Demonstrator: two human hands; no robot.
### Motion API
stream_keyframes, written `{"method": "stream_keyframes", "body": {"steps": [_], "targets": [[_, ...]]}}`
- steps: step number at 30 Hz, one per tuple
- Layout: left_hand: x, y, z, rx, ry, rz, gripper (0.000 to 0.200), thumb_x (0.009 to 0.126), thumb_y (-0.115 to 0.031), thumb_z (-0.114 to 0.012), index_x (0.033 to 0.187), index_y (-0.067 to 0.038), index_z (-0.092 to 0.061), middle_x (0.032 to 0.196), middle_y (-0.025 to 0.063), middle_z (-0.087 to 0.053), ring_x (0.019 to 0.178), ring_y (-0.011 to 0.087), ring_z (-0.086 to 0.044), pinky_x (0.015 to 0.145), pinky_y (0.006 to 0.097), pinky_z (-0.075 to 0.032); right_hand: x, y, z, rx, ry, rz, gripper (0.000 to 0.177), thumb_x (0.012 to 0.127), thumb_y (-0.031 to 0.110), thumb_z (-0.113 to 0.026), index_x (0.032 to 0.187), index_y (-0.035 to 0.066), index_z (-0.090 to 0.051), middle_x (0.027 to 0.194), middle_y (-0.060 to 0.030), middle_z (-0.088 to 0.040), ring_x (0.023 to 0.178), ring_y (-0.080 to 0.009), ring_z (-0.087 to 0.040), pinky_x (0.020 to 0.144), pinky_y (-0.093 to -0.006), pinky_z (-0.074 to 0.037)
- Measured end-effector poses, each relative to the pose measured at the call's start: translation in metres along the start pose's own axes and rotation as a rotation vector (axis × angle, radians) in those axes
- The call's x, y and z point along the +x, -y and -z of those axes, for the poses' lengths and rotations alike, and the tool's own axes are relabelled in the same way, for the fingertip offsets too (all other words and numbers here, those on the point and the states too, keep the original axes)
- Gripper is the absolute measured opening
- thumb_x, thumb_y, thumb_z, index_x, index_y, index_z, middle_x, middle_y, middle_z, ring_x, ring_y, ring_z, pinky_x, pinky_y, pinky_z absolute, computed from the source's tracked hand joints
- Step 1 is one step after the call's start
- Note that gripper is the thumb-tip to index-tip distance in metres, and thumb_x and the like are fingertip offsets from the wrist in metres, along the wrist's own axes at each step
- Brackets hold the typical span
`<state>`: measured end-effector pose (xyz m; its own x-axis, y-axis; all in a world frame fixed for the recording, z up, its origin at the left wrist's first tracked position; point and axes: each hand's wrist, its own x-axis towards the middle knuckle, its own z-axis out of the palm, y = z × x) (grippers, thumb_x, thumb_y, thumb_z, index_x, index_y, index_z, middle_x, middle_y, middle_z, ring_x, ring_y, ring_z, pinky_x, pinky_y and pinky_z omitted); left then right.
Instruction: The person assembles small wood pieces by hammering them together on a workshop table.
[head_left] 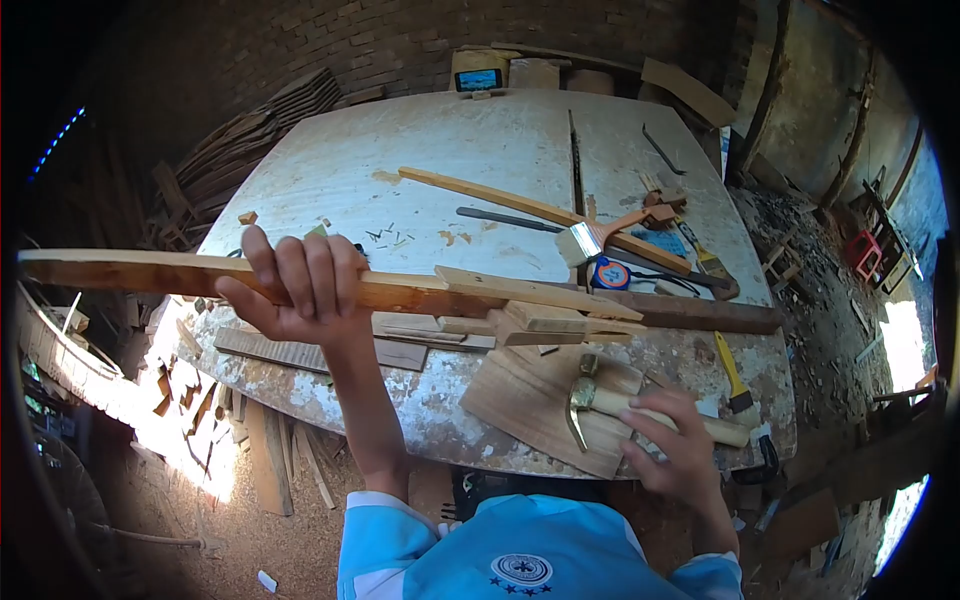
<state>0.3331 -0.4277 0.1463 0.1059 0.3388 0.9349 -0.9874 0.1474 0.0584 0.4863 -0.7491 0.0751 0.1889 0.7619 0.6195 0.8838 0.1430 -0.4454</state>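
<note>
My left hand [305, 285] is closed around a long wooden piece [410, 294], raised above the left side of the table. Its right end has pale wooden strips [540, 290] joined to it, with short pale pieces [545, 322] just below. My right hand [672, 442] has its fingers over the wooden handle of a claw hammer [610, 402] at the front edge. The hammer's metal head rests on a flat brown board [530, 400], its claw pointing toward me.
On the worktable [330, 150] lie a wide paintbrush [590, 240], a tape measure [611, 273], a long wooden stick [490, 197] and a yellow-handled brush [733, 372]. A phone [478, 80] stands at the back edge. Stacked boards [250, 130] sit at the left.
</note>
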Motion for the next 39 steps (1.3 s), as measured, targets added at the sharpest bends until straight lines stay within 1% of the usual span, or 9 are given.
{"method": "stream_keyframes", "body": {"steps": [3, 7, 15, 23, 26, 28, 33, 37, 39], "targets": [[0.012, 0.005, -0.014, -0.016, 0.008, 0.029, 0.037, 0.095, -0.046, -0.045, 0.077, -0.013, -0.041, 0.045, -0.0044, -0.039, 0.034, 0.0031, -0.038, 0.03, 0.0187, -0.037, 0.002, 0.058, 0.025, 0.352, -0.432, 0.313, 0.009, 0.07, 0.012, -0.068, 0.076, 0.014, -0.061, 0.083, -0.0051, -0.056, 0.075, -0.0251, -0.054, 0.065, -0.0366, -0.048], [0.018, 0.006, -0.027, -0.007, -0.048, 0.067, 0.034, 0.094, -0.042, -0.049, 0.077, -0.012, -0.044, 0.046, -0.0044, -0.038, 0.034, 0.0044, -0.035, 0.031, 0.0199, -0.034, 0.037, 0.079, 0.036, 0.842, -0.481, 0.778, 0.009, 0.087, 0.014, -0.059, 0.086, 0.017, -0.067, 0.091, 0.0012, -0.065, 0.084, -0.018, -0.061, 0.073, -0.0366, -0.049], [0.01, 0.029, -0.036, 0.387, -0.819, 0.054, 0.032, 0.092, -0.027, -0.053, 0.066, -0.016, -0.038, 0.049, -0.0055, -0.025, 0.042, 0.008, -0.023, 0.039, 0.023, -0.024, 0.012, 0.093, 0.04, 1.196, -0.451, 0.639, 0.025, 0.086, -0.001, -0.051, 0.07, 0.014, -0.063, 0.081, 0.0013, -0.064, 0.073, -0.0168, -0.059, 0.061, -0.0278, -0.046], [-0.004, 0.036, -0.008, 0.324, -1.019, 0.101, 0.03, 0.09, -0.026, -0.056, 0.069, -0.016, -0.037, 0.055, -0.003, -0.028, 0.052, 0.0101, -0.029, 0.047, 0.0248, -0.027, 0.015, 0.088, 0.033, 1.216, -0.517, 0.778, 0.024, 0.082, -0.006, -0.057, 0.066, 0.012, -0.063, 0.083, -0.0032, -0.062, 0.076, -0.0194, -0.06, 0.066, -0.0308, -0.05], [-0.008, 0.038, 0.0, 0.263, -1.008, 0.136, 0.031, 0.091, -0.027, -0.054, 0.067, -0.016, -0.037, 0.054, -0.004, -0.028, 0.05, 0.0093, -0.029, 0.047, 0.0243, -0.027, 0.028, 0.069, 0.04, 1.171, -0.303, 0.957, 0.021, 0.081, -0.005, -0.059, 0.067, 0.01, -0.064, 0.088, -0.006, -0.062, 0.082, -0.0201, -0.06, 0.072, -0.0315, -0.051], [-0.008, 0.04, -0.002, 0.239, -1.034, 0.146, 0.032, 0.091, -0.027, -0.054, 0.066, -0.017, -0.037, 0.053, -0.0049, -0.028, 0.049, 0.0086, -0.027, 0.046, 0.0242, -0.027, 0.031, 0.077, 0.052, 1.196, -0.228, 0.722, 0.018, 0.081, -0.005, -0.061, 0.069, 0.008, -0.065, 0.091, -0.0074, -0.062, 0.085, -0.0207, -0.06, 0.074, -0.0319, -0.051], [-0.01, 0.044, 0.001, 0.242, -1.031, 0.158, 0.032, 0.091, -0.027, -0.053, 0.065, -0.017, -0.038, 0.052, -0.0048, -0.029, 0.047, 0.0082, -0.026, 0.044, 0.0238, -0.026, 0.014, 0.077, 0.042, 1.194, -0.301, 0.71, 0.016, 0.082, -0.004, -0.06, 0.073, 0.008, -0.065, 0.091, -0.0084, -0.063, 0.085, -0.0224, -0.06, 0.076, -0.0321, -0.051], [-0.01, 0.046, 0.0, 0.218, -0.976, 0.133, 0.033, 0.092, -0.029, -0.051, 0.064, -0.017, -0.039, 0.049, -0.0052, -0.029, 0.043, 0.0074, -0.024, 0.04, 0.0224, -0.024, 0.036, 0.058, 0.052, 1.102, -0.086, 0.807, 0.013, 0.083, 0.001, -0.062, 0.073, 0.009, -0.066, 0.095, -0.0095, -0.063, 0.089, -0.0231, -0.06, 0.08, -0.0343, -0.052], [-0.01, 0.044, 0.001, 0.175, -0.893, 0.139, 0.034, 0.092, -0.031, -0.05, 0.063, -0.016, -0.04, 0.047, -0.0055, -0.029, 0.04, 0.0068, -0.023, 0.037, 0.0214, -0.023, 0.023, 0.047, 0.047, 0.516, 0.124, 0.23, 0.006, 0.072, 0.007, -0.067, 0.076, 0.011, -0.063, 0.087, -0.0065, -0.061, 0.079, -0.0253, -0.059, 0.07, -0.0383, -0.05]]}}
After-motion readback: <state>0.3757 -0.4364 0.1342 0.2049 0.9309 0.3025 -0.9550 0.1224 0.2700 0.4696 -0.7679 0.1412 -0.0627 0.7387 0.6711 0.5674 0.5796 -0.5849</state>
